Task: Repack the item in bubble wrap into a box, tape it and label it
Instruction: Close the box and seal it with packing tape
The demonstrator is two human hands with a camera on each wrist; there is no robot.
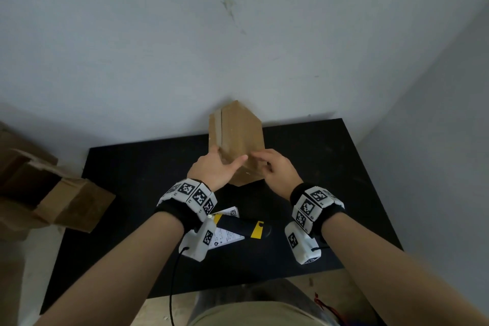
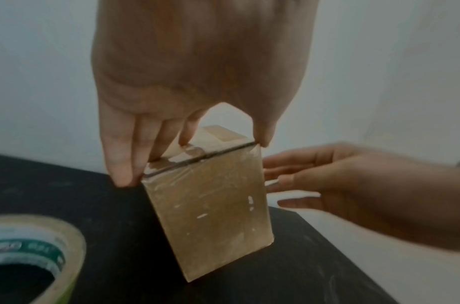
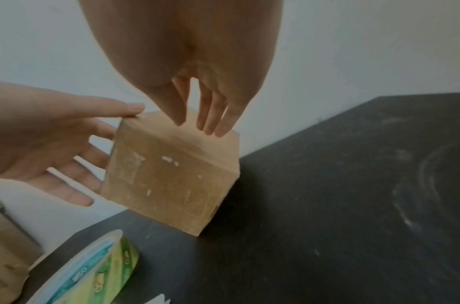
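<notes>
A small brown cardboard box (image 1: 238,137) stands tilted on one lower edge on the black table (image 1: 330,180), near the wall. Its flaps are closed and a strip of clear tape (image 1: 217,127) runs along its top. My left hand (image 1: 219,167) touches its left side with straight spread fingers, the thumb lying on the top corner. In the left wrist view the left fingertips (image 2: 124,176) rest along the top edge of the box (image 2: 210,205). My right hand (image 3: 195,123) has straight fingers, tips on the top of the box (image 3: 171,179). The wrapped item is hidden.
A roll of packing tape (image 2: 67,242) lies on the table near me, also seen as the tape roll (image 3: 114,259). White label sheets (image 1: 227,238) and a black-and-yellow object (image 1: 243,227) lie under my wrists. Open cardboard boxes (image 1: 53,193) sit at left.
</notes>
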